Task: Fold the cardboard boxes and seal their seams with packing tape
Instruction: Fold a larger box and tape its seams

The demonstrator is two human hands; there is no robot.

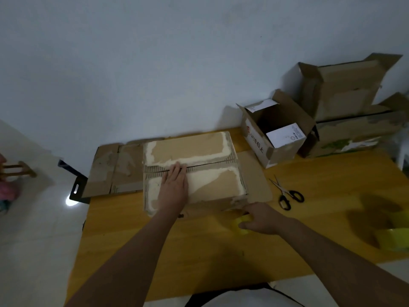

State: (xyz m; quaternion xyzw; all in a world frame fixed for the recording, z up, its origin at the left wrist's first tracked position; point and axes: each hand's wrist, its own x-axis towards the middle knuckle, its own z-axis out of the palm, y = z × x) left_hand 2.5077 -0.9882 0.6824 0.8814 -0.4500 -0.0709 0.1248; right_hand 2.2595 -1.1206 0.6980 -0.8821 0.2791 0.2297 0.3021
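Cardboard, brown and pretty beat up with pale torn patches, folded into a closed rectangular box (192, 171), sits in the middle of the yellow wooden desk (199, 251). Its two top flaps meet along a seam running left to right. The left hand (173, 187) lies flat on top, fingers straight and together, fingertips right on that seam, so that grip is open and just pressing down. The right hand (259, 218) is down by the box's near right corner, and its grip is curled round a roll of clear yellowish packing tape (240, 222). A short strip of tape looks to reach from the roll towards the corner, but it's blurry so I can't tell if it's stuck on.

Under and left of the box lies a flattened sheet of worn brown cardboard (115, 171), hanging over the desk's far left edge. Black-handled scissors (285, 193) lie shut on the desk just right of the box. Further back on the right there's a small open cardboard box with white flaps and red print (272, 131), and behind it two bigger open brown boxes stacked (345, 111) against the pale wall (155, 63). Another yellowish tape roll (396, 238) sits at the far right edge, blurry. White tiled floor (39, 229) on the left, with a black bracket thing (77, 189) beside the desk.
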